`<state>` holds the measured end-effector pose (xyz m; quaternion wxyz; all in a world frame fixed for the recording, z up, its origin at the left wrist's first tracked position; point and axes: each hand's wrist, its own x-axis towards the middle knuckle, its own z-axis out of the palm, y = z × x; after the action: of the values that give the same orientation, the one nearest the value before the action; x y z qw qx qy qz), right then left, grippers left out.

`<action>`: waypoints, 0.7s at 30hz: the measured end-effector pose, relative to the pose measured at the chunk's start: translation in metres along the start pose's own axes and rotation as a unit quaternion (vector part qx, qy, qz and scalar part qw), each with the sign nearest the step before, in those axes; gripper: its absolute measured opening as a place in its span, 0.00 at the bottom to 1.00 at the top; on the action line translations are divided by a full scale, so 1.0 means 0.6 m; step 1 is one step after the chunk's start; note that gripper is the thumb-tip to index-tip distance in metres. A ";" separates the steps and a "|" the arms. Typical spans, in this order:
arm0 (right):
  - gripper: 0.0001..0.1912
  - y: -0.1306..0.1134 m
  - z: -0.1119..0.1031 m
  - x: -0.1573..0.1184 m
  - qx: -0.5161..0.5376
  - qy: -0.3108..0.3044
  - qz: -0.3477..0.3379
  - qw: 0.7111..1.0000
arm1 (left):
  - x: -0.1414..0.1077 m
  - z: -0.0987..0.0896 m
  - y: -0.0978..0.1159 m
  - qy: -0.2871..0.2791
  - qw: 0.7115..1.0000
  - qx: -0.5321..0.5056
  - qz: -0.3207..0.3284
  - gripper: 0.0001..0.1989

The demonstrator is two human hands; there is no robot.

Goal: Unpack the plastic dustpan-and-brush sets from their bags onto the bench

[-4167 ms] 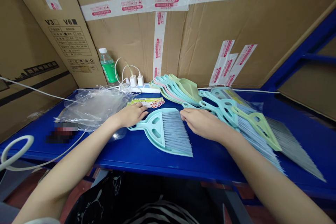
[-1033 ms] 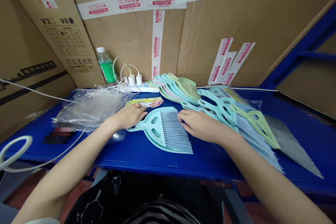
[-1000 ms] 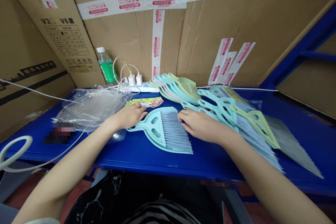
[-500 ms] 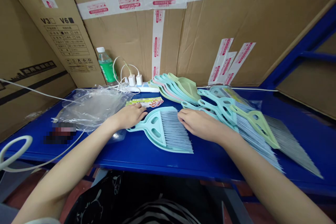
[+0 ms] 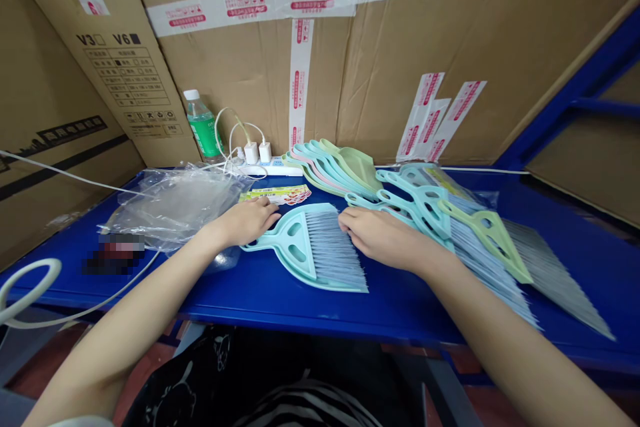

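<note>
On the blue table in front of me lies a light-blue dustpan (image 5: 295, 273) with a matching hand brush (image 5: 295, 240) nested on it, its grey-blue bristles facing right. My left hand (image 5: 250, 219) rests just above their handles, fingers loosely stretched toward the printed cards (image 5: 280, 195) behind. Beside the bristles' right edge is my right hand (image 5: 373, 230), its fingers curled inward with nothing visible in them. Right of it, partly behind the forearm, lie several loose hand brushes, among them a light-blue brush (image 5: 425, 203) and a green brush (image 5: 493, 233).
Stacked dustpans (image 5: 355, 167) in green, blue and pink stand at the back. Clear plastic bags (image 5: 175, 203) lie to the left, near a power strip (image 5: 275, 169) with white cables and a green-labelled bottle (image 5: 204, 127). Cardboard (image 5: 240, 73) walls the back.
</note>
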<state>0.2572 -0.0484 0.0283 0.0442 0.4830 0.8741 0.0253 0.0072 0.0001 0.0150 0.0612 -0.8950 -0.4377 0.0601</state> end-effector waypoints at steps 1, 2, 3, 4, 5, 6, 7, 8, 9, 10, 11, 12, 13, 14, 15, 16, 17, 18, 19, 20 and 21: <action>0.11 0.000 0.001 0.000 0.002 0.002 -0.001 1.000 | 0.000 0.000 0.000 0.001 1.000 0.000 0.002 0.24; 0.11 0.001 0.001 0.000 0.003 0.005 -0.003 1.000 | 0.000 0.001 0.000 0.001 1.000 0.000 0.003 0.24; 0.10 0.001 0.001 0.001 0.003 0.006 -0.005 1.000 | 0.000 0.000 0.000 -0.001 1.000 0.000 0.002 0.24; 0.10 0.000 0.001 0.001 0.002 0.005 -0.005 1.000 | 0.000 0.000 0.001 -0.004 1.000 0.000 -0.001 0.24; 0.09 0.000 0.000 0.000 -0.001 0.002 -0.003 1.000 | 0.000 -0.001 0.001 -0.009 1.000 -0.001 -0.004 0.24; 0.10 -0.001 -0.001 0.000 -0.003 -0.002 0.000 1.000 | 0.000 -0.002 0.002 -0.014 1.000 -0.002 -0.007 0.24; 0.10 -0.002 -0.002 0.000 -0.005 -0.007 0.002 1.000 | 0.000 -0.002 0.003 -0.017 1.000 -0.004 -0.010 0.24; 0.10 -0.003 -0.003 0.000 -0.005 -0.012 0.005 1.000 | 0.000 -0.003 0.003 -0.017 1.000 -0.005 -0.011 0.24; 0.10 -0.003 -0.005 0.000 -0.004 -0.014 0.007 1.000 | 0.000 -0.003 0.003 -0.016 1.000 -0.006 -0.011 0.24; 0.10 -0.003 -0.006 -0.001 -0.002 -0.015 0.008 1.000 | 0.000 -0.002 0.002 -0.013 1.000 -0.005 -0.009 0.24; 0.10 -0.003 -0.006 -0.001 0.000 -0.015 0.007 1.000 | -0.001 -0.002 0.002 -0.009 1.000 -0.004 -0.007 0.24; 0.10 -0.003 -0.006 -0.001 0.000 -0.014 0.007 1.000 | -0.001 -0.001 0.001 -0.005 1.000 -0.002 -0.005 0.24; 0.10 -0.003 -0.006 -0.001 0.000 -0.013 0.006 1.000 | -0.001 -0.001 0.000 -0.002 1.000 0.000 -0.002 0.24; 0.10 -0.002 -0.005 -0.001 0.000 -0.009 0.005 1.000 | -0.001 0.000 -0.001 0.000 1.000 0.001 0.000 0.24; 0.10 -0.001 -0.004 -0.001 0.000 -0.005 0.001 1.000 | -0.001 0.000 -0.001 0.003 1.000 0.001 0.002 0.24; 0.09 -0.001 -0.003 -0.001 0.000 0.000 -0.002 1.000 | -0.001 0.000 -0.001 0.004 1.000 0.000 0.003 0.24; 0.09 -0.001 -0.002 -0.001 0.000 0.005 -0.004 1.000 | -0.001 0.000 -0.001 0.004 1.000 0.000 0.003 0.24; 0.10 -0.001 -0.002 -0.001 0.000 0.006 -0.005 1.000 | -0.001 0.000 0.000 0.003 1.000 0.000 0.002 0.24; 0.10 -0.001 -0.002 -0.001 0.000 0.004 -0.003 1.000 | -0.001 -0.001 0.000 0.000 1.000 0.000 0.000 0.24; 0.10 -0.001 -0.002 -0.001 0.001 0.000 0.000 1.000 | -0.001 -0.001 0.001 -0.003 1.000 0.000 -0.001 0.24; 0.10 -0.001 -0.003 -0.001 0.002 -0.007 0.004 1.000 | -0.001 -0.001 0.001 -0.007 1.000 0.001 -0.002 0.24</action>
<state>0.2566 -0.0492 0.0299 0.0491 0.4864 0.8721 0.0207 0.0077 -0.0009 0.0158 0.0591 -0.8938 -0.4394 0.0671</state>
